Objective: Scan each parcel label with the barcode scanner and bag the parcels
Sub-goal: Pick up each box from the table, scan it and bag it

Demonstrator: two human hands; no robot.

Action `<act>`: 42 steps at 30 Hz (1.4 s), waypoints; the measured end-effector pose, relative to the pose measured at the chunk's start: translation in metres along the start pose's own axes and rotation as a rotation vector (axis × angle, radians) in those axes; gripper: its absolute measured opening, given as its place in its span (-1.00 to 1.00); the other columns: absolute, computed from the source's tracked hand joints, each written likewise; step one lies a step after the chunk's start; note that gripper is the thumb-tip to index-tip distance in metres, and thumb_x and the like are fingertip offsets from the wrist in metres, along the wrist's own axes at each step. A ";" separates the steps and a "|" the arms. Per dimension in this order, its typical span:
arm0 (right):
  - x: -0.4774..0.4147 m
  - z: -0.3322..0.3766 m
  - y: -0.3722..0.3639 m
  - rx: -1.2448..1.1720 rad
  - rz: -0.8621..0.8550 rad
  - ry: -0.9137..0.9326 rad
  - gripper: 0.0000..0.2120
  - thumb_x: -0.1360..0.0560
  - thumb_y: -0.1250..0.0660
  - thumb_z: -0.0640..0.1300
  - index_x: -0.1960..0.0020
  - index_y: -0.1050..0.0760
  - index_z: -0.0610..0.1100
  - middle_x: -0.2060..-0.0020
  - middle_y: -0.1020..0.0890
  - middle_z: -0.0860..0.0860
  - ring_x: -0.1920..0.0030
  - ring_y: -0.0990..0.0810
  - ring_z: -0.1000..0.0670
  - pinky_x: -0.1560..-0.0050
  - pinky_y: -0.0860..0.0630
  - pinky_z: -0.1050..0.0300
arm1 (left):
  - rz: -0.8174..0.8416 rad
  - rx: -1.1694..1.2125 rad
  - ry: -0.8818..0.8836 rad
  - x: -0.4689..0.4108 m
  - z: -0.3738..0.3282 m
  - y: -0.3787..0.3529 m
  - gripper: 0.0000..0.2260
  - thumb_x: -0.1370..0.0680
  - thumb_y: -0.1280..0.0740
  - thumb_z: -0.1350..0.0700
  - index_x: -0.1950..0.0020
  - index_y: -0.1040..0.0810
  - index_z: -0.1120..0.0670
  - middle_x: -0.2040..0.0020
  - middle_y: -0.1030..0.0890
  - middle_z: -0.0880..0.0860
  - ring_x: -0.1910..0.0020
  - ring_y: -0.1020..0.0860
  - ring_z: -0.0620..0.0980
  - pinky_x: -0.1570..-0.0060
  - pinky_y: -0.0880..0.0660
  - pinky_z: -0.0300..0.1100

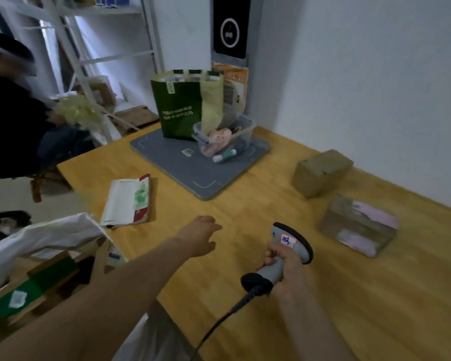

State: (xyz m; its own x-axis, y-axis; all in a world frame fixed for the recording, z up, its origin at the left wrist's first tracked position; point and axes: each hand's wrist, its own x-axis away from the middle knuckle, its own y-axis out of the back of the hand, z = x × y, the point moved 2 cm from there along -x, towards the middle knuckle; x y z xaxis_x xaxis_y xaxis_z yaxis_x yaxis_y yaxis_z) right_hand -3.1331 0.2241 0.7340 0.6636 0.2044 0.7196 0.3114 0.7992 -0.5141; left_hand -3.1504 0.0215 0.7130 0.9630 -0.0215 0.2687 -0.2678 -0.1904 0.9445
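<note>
Your right hand [284,267] is gripping the scanner [289,246] by its handle, fingers curled round it, above the bench [349,308] towards its front edge. Your left hand [198,238] is hovering open and empty with relaxed fingers, touching nothing.

Three parcels are lying unbagged:
- a flat mailer [128,201] by the left edge
- a plain box [322,173] at the right edge by the wall
- a pink-patched box [359,225] nearer you along that side

The white bag [37,238] is gaping off the left front corner, with parcels inside.

The mailer is looking thin, light and floppy, so pinch it along a long edge. The boxes are looking stiff and probably light, so span each across opposite sides. The pink patches may be slick.
</note>
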 end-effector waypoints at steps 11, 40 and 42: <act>0.006 0.127 0.131 -0.242 -0.097 0.281 -0.84 -0.55 -0.25 -0.31 0.21 -0.40 -0.19 0.53 -0.41 -0.03 0.62 -0.36 0.06 0.60 -0.36 0.22 | 0.034 -0.093 -0.438 -0.160 -0.273 0.018 -0.29 -0.57 -0.34 0.09 -0.57 0.01 0.17 -0.55 -0.09 0.13 -0.53 -0.07 0.11 -0.44 -0.13 -0.11; -0.017 0.142 0.184 -0.043 -0.435 0.245 -0.88 -0.47 -0.39 -0.28 0.16 -0.48 -0.31 0.42 -0.49 -0.17 0.48 -0.43 -0.05 0.45 -0.44 0.13 | 0.261 0.594 0.088 -0.135 -0.225 -0.036 -0.05 -0.41 -0.53 0.03 -0.59 0.04 0.01 -0.25 -0.54 0.15 -0.08 -0.57 0.10 0.06 -0.53 -0.13; -0.019 0.140 0.186 -0.010 -0.405 0.249 -0.85 -0.44 -0.43 -0.26 0.12 -0.51 -0.34 0.42 -0.52 -0.17 0.49 -0.46 -0.05 0.47 -0.46 0.15 | 0.443 0.516 0.150 -0.122 -0.214 -0.031 -0.10 -0.41 -0.52 0.03 -0.57 0.00 -0.01 -0.13 -0.59 0.18 0.15 -0.60 0.06 0.19 -0.59 -0.07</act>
State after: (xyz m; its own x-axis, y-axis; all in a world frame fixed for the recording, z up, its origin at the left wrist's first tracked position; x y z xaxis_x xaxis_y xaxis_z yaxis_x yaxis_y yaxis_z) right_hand -3.1830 0.4481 0.6902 0.6303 -0.2653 0.7296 0.5842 0.7810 -0.2207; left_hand -3.2659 0.2406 0.6914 0.7415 -0.0766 0.6666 -0.5504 -0.6377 0.5389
